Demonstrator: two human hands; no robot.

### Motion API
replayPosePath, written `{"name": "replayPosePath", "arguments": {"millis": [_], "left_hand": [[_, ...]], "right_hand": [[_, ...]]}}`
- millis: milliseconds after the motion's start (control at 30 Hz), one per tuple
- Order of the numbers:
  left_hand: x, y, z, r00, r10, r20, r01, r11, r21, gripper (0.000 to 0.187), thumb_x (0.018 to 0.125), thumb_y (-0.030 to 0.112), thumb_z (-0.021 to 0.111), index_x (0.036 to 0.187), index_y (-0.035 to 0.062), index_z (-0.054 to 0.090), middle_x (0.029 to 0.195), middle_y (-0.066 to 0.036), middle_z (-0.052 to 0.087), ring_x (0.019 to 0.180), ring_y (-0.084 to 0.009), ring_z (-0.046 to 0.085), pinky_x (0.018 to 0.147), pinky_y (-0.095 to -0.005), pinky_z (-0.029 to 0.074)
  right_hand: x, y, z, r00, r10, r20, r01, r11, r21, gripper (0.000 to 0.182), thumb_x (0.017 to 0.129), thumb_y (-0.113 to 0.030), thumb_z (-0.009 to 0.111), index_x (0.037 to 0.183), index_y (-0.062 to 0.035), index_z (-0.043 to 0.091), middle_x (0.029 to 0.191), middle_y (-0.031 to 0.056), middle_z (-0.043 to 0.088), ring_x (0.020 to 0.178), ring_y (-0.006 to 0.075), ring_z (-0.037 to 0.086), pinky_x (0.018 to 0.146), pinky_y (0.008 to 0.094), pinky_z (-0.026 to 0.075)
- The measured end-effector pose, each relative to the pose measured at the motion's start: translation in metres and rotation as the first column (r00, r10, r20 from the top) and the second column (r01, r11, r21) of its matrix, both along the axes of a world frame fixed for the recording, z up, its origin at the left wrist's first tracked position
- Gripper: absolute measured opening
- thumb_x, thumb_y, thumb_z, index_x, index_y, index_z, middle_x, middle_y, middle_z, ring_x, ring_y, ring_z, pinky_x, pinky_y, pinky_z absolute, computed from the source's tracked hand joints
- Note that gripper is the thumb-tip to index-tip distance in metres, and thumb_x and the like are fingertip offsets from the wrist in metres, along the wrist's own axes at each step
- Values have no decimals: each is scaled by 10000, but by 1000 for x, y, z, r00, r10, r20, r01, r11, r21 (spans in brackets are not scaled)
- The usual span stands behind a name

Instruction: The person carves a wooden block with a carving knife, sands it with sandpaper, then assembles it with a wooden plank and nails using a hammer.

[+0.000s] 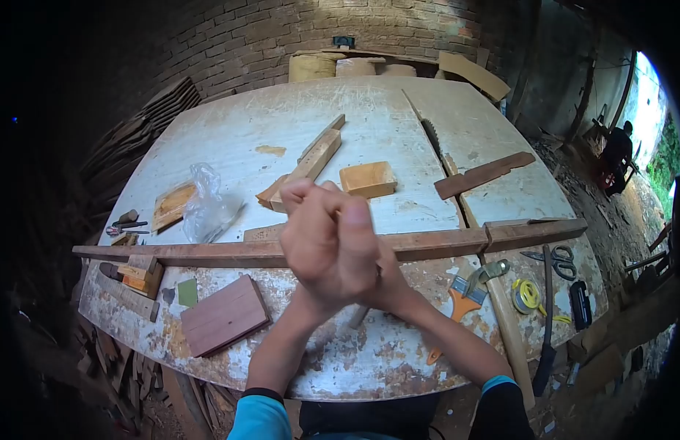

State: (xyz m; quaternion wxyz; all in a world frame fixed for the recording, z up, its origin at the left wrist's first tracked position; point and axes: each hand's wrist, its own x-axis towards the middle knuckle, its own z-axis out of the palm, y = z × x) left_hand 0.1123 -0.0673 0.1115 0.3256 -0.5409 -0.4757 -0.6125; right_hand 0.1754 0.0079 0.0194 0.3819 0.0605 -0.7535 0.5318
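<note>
My left hand (314, 238) is closed and raised over the middle of the table, pressed against my right hand (380, 271), which is partly hidden behind it. Whatever the fingers hold, if anything, cannot be made out. Behind the hands a long wooden bar (186, 254) runs across the table. A reddish-brown board (225, 315) lies to the left of my forearms. On the right are a brush with an orange handle (465, 295) and a hammer (510, 330). Beyond the hands sits a small wooden block (368, 179).
A saw blade (430, 136) sticks up through a slot in the table (384, 95). Scissors (562, 262), yellow tape (527, 295) and a plastic bag (208, 209) lie around. Stacked boards stand at the left. A person (616, 154) is far off at the right.
</note>
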Motion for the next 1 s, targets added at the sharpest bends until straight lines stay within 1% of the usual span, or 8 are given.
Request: {"name": "replayPosePath", "arguments": {"millis": [167,333,433,533,567,633,733,1000], "left_hand": [[-1,2,2,965,-136,222,141,990,-6,283,960,185,369,700,76,380,468,30,380,448,-25,289,536,-195,291],[-15,2,8,956,-185,228,212,972,-98,311,947,306,418,1000,12,505,936,-72,536,911,-143,484,845,-287,371],[-13,5,12,921,-140,364,194,974,-114,392,922,355,452,1100,6,466,974,-86,533,970,-163,489,877,-305,374],[-20,4,9,874,-126,470,425,669,-610,401,861,323,580,1121,36,474,989,-94,530,966,-185,516,803,-317,429],[-16,6,4,952,-116,282,294,592,-751,408,850,294,609,1115,15,472,974,-111,539,915,-209,544,773,-323,440],[-6,22,-16,972,-184,148,225,534,-815,485,845,283,595,1148,-40,399,967,-249,549,911,-333,565,767,-391,450],[9,45,-34,943,-168,288,334,496,-801,479,870,173,530,1210,-32,263,913,-324,557,895,-454,561,735,-465,446],[-9,38,-29,962,-134,236,271,385,-882,326,804,143,601,1011,9,389,735,-191,554,659,-299,548,610,-407,417]], "right_hand": [[-10,21,-26,982,-2,188,-6,999,44,244,745,-119,692,912,-18,546,757,109,604,657,192,577,615,313,453],[-6,30,-24,946,-90,311,74,995,65,250,754,-198,703,856,-4,583,672,86,598,597,165,545,588,314,451],[1,39,3,959,-110,261,188,937,-295,319,787,-262,695,917,3,573,831,77,629,763,147,604,694,267,479],[10,57,30,996,-47,-69,-4,800,-600,245,853,-181,617,997,0,539,875,81,609,818,150,602,728,287,491],[13,62,37,982,-53,-181,-85,734,-674,223,869,-149,591,1024,-1,526,872,75,604,813,148,598,725,294,495],[21,69,47,969,-58,-240,-156,608,-778,277,876,-138,585,1086,10,481,863,67,598,820,145,596,744,279,487],[29,77,52,986,-77,-151,-58,687,-724,350,854,-145,621,1129,19,476,911,68,603,874,156,597,777,286,487],[72,118,83,853,-98,-514,-306,704,-641,383,869,-126,581,1208,-43,424,1032,144,577,970,227,578,856,364,482]]}}
